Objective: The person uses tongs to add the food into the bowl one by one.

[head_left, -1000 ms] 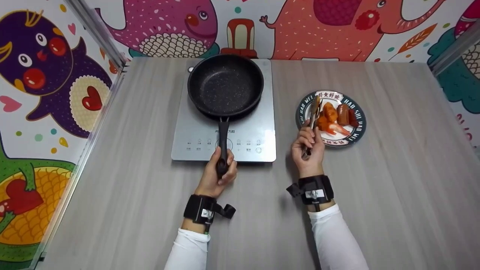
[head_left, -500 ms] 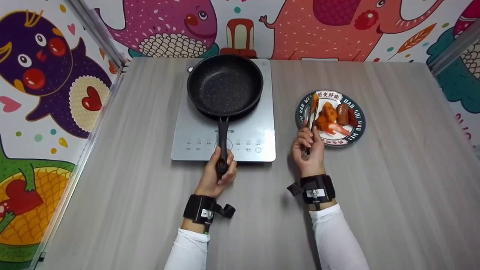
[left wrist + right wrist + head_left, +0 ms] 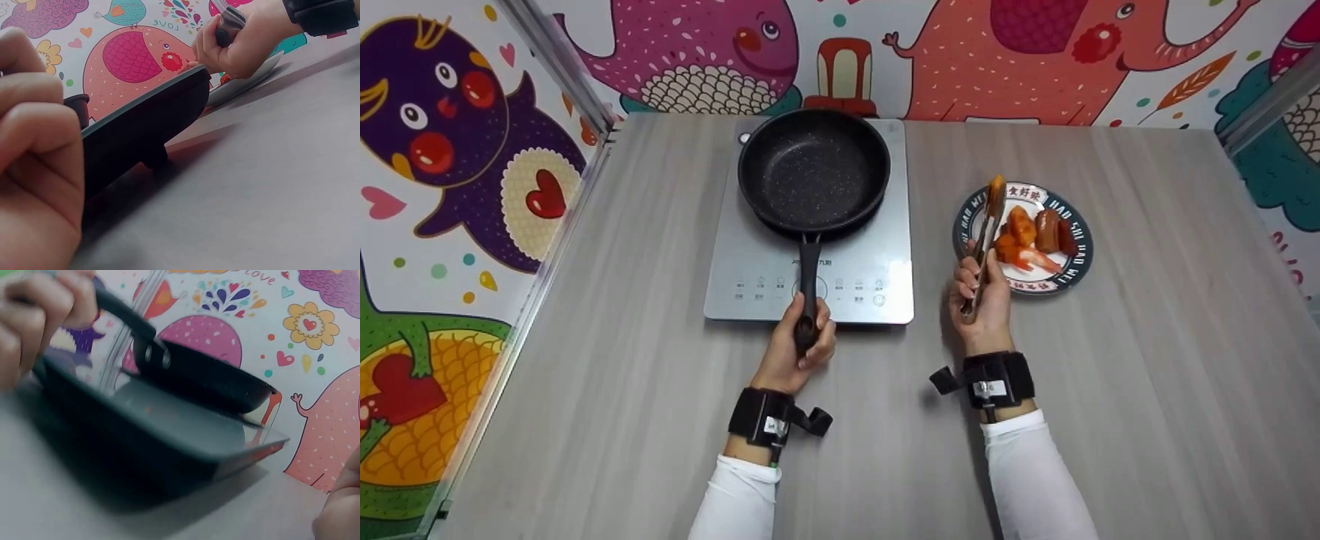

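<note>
In the head view my left hand (image 3: 778, 360) grips the handle (image 3: 808, 274) of a black speckled frying pan (image 3: 814, 172). The pan sits over a silver induction cooktop (image 3: 750, 255), and its inside is bare. My right hand (image 3: 991, 311) holds metal tongs (image 3: 995, 206) with their tips raised over the left side of a plate (image 3: 1081, 251). A small orange piece of food (image 3: 997, 182) shows at the tongs' tips. On the plate lie orange food chunks (image 3: 1021, 225), brown sausage-like pieces (image 3: 1046, 231) and a pink-and-white piece (image 3: 1041, 261).
The grey wood-grain table (image 3: 1170, 337) runs in front of and beside the cooktop. Walls with cartoon animals (image 3: 1012, 67) close off the back and the left side, with a metal rail (image 3: 521, 330) along the left edge. Black bands with cameras (image 3: 997, 379) circle both wrists.
The tongs' tips have swung up a little, toward the plate's far left rim, with the orange piece at their ends. My left hand and the pan stay in place.
</note>
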Demonstrator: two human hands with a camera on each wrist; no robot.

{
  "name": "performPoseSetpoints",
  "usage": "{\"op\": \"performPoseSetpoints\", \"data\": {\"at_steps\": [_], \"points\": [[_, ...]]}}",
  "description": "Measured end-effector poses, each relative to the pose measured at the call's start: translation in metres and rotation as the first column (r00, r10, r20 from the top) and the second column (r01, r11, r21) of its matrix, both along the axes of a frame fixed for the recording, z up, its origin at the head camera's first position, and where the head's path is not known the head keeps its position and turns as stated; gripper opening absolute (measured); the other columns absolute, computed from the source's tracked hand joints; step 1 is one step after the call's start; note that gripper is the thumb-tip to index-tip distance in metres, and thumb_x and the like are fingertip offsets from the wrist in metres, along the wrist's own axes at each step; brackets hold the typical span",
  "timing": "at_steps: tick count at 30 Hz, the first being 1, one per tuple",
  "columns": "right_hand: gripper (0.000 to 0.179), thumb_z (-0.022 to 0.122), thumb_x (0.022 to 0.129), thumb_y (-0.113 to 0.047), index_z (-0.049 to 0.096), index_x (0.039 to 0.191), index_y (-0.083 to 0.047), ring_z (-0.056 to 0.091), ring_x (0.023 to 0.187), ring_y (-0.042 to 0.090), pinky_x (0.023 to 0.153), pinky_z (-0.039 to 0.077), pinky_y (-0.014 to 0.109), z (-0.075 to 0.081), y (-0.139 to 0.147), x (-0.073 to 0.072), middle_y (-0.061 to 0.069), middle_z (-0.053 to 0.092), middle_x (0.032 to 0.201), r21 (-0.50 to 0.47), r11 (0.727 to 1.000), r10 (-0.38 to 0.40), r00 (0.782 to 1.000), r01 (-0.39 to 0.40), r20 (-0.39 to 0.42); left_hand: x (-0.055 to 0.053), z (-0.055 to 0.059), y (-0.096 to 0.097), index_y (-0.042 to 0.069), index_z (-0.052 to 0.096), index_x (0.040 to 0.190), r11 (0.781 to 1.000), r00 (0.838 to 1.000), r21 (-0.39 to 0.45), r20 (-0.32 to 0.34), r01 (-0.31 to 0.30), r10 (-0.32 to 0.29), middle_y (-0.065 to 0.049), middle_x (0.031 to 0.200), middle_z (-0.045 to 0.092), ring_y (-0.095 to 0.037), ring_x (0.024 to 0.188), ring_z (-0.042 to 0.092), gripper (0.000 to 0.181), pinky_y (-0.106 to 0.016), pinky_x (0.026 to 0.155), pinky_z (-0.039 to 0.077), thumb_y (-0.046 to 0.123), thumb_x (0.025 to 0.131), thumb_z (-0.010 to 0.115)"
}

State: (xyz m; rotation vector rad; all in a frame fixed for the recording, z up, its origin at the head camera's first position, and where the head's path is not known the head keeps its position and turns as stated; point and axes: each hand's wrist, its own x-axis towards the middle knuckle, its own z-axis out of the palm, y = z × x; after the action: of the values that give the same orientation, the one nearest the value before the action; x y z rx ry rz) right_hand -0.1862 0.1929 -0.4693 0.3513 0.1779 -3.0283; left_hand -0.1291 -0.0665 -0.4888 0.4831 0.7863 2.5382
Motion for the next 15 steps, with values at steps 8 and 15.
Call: {"op": "performPoseSetpoints", "data": {"at_steps": [8, 15], "points": [[0.032, 0.036, 0.097, -0.028, 0.042, 0.111, 0.000, 0.032, 0.040, 0.009, 0.029, 0.029, 0.018, 0.006, -0.005, 0.002, 0.002, 0.040, 0.057, 0.437, 0.897, -0.022, 0.996, 0.060, -0.092, 0.000, -0.001, 0.000, 0.010, 0.042, 0.079, 1.000, 1.000, 0.023, -0.001, 0.007, -0.007, 0.004, 0.051, 0.039, -0.007, 0.037, 0.025, 0.041, -0.020, 0.032, 0.017, 0.041, 0.097, 0.024], [0.039, 0.041, 0.096, -0.026, 0.040, 0.119, 0.005, 0.037, 0.039, 0.010, 0.030, 0.030, 0.019, 0.018, -0.013, 0.006, 0.003, 0.043, 0.058, 0.647, 0.758, 0.040, 0.985, 0.080, -0.168, 0.000, -0.001, 0.000, 0.010, 0.041, 0.080, 1.000, 1.000, 0.020, -0.005, 0.006, -0.006, 0.004, 0.050, 0.037, -0.007, 0.037, 0.025, 0.041, -0.020, 0.032, 0.017, 0.041, 0.097, 0.023]]}}
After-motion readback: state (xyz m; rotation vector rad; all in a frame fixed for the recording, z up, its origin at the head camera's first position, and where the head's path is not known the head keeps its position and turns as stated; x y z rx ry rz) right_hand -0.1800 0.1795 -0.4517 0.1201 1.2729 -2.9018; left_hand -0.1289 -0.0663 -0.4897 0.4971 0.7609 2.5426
